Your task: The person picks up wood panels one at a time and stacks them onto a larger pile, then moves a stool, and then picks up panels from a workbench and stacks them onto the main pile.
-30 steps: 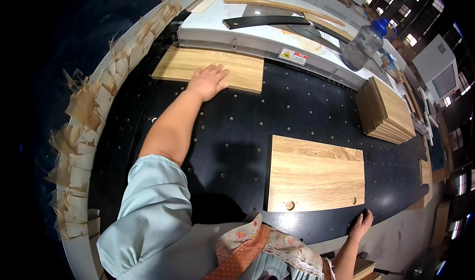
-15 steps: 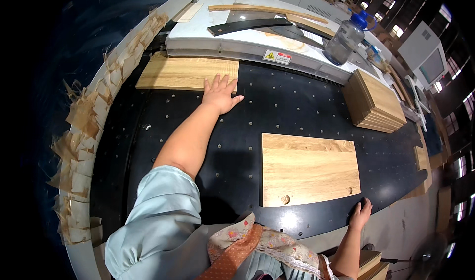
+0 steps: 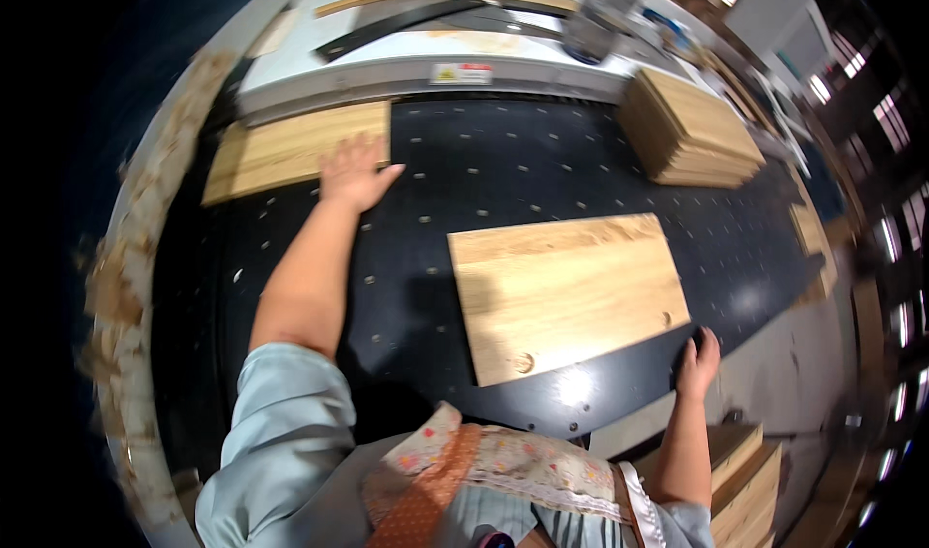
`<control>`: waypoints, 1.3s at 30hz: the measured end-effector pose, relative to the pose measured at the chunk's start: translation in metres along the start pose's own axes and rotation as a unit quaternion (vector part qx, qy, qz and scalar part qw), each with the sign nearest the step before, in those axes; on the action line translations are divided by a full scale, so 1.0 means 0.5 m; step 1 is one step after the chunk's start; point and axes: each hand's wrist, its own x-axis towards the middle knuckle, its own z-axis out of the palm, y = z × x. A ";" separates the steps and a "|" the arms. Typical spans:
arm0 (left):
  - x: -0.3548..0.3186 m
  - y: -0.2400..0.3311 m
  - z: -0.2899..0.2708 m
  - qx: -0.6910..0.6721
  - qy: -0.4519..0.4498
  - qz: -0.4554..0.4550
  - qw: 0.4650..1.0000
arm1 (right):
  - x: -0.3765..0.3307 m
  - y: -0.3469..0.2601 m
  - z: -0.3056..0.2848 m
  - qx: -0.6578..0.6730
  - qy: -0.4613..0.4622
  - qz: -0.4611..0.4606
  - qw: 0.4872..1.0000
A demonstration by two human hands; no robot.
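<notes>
My left hand lies flat with spread fingers on the right part of a light wood-grain board. That board sits at the far left of the black table, by the white machine ledge. At the table's near right edge, my right hand has its fingers bent around the rim, close to a corner of a second wood-grain board. This nearer board lies flat and slightly turned, with two round recesses along its near side. Neither hand touches it.
A stack of wooden boards stands at the far right of the table. On the white ledge are a black strip, wooden strips and a clear bottle with a blue cap. More boards are below at the right. Torn brown tape covers the left rail.
The whole view has shifted, so the table and both boards appear farther left and higher. My left hand stays on the far board and my right hand stays at the table's edge.
</notes>
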 end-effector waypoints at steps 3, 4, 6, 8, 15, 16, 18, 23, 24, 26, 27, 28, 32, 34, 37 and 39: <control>0.007 0.004 0.015 0.007 0.010 -0.006 1.000 | 0.001 -0.007 0.000 -0.002 0.030 -0.017 0.999; 0.011 0.007 0.020 0.002 0.014 -0.002 1.000 | 0.001 -0.006 -0.003 -0.001 0.041 -0.012 0.999; 0.019 0.020 0.027 -0.003 0.024 0.002 1.000 | 0.000 -0.004 -0.009 0.001 0.058 0.009 0.998; 0.017 0.036 0.017 -0.004 0.024 0.006 1.000 | -0.001 -0.008 -0.023 0.013 0.070 0.017 0.997; -0.093 0.310 -0.141 0.178 -0.016 0.113 0.977 | -0.011 -0.006 -0.040 0.101 0.065 0.054 0.991; -0.129 0.392 -0.161 0.106 0.018 0.200 0.974 | -0.014 -0.005 -0.038 0.115 0.080 0.028 0.990; -0.179 0.554 -0.145 -0.045 0.075 0.395 0.915 | -0.017 0.005 -0.039 0.152 0.118 -0.044 0.980; -0.419 0.967 -0.081 -0.118 0.034 0.629 0.768 | -0.040 0.113 -0.065 0.253 -0.027 -0.283 0.925; -0.437 1.018 -0.035 -0.117 -0.003 0.630 0.767 | -0.045 0.146 -0.086 0.271 -0.055 -0.310 0.910; -0.481 1.084 -0.010 -0.058 0.023 0.595 0.801 | -0.073 0.241 -0.124 0.293 -0.056 -0.315 0.901; -0.475 1.099 -0.015 -0.070 0.013 0.574 0.816 | -0.092 0.294 -0.133 0.321 -0.078 -0.298 0.896; -0.467 1.107 -0.010 -0.071 0.007 0.565 0.822 | -0.143 0.365 -0.101 0.348 -0.201 -0.194 0.895; -0.456 1.103 -0.018 -0.081 -0.015 0.551 0.830 | -0.398 0.704 -0.092 0.164 -0.477 0.065 0.861; -0.462 1.101 -0.021 -0.068 -0.013 0.548 0.834 | -0.506 0.787 -0.169 0.144 -0.466 0.292 0.822; -0.459 1.099 -0.028 -0.048 -0.019 0.541 0.840 | -0.600 0.806 -0.274 0.168 -0.316 0.555 0.751; -0.456 1.127 -0.035 -0.053 -0.023 0.575 0.816 | -0.712 0.826 -0.248 0.172 -0.218 0.594 0.755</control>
